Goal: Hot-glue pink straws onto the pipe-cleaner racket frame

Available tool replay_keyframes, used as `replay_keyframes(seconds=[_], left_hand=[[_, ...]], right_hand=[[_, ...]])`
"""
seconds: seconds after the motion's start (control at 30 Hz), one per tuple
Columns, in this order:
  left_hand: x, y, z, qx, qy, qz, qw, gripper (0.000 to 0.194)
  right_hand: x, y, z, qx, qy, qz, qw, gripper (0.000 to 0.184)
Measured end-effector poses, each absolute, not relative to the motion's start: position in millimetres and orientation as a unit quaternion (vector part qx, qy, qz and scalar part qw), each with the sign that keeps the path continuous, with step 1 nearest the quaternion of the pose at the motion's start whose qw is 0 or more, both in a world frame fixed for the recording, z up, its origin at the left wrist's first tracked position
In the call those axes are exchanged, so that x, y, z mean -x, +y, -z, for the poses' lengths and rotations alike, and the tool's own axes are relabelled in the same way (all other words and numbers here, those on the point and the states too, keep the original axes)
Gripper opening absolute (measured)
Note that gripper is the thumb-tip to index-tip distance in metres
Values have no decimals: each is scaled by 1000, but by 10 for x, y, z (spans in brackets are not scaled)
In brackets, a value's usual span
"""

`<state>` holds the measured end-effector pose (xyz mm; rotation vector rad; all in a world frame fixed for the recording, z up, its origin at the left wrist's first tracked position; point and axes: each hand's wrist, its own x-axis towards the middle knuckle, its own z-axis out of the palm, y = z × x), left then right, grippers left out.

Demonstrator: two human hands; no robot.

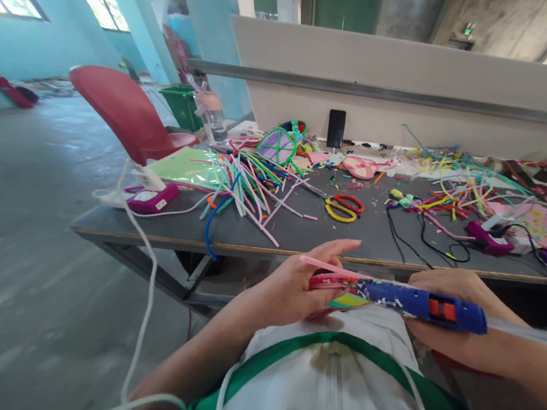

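Note:
In front of my body, my left hand (287,291) pinches a small craft piece (350,300) striped yellow, green and pink, its index finger stretched out. A thin pink strip (328,266) lies along the top of that piece and points left. Most of the craft piece is hidden by my fingers and the tool. My right hand (449,282) is wrapped round a blue hot glue gun (402,299) smeared with white. The glue gun's nozzle end meets the craft piece; whether it touches cannot be seen. A clear glue stick (529,331) sticks out of its rear.
Colourful strips (255,192), scissors (342,207), a purple round piece (277,146), and a phone (336,128) are on the dark table (349,245). Purple power sockets (153,199) (488,239) stand at both sides. A white cable (146,309) hangs at left, near a red chair (114,110).

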<state>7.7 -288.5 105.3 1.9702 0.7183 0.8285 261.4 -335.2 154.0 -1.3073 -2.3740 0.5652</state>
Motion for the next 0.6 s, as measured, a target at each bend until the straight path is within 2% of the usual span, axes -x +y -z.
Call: replay_keyframes(seconds=[0.37, 0.6], left_hand=[[-38, -2866, -1032, -793, 284, -335, 421, 64], [-21, -2841, -988, -788, 296, -324, 432, 64]], right_hand=[[-2676, -3359, -1534, 523, -815, -219, 123, 21], [-2724, -3365, -1511, 504, -829, -176, 165, 20]])
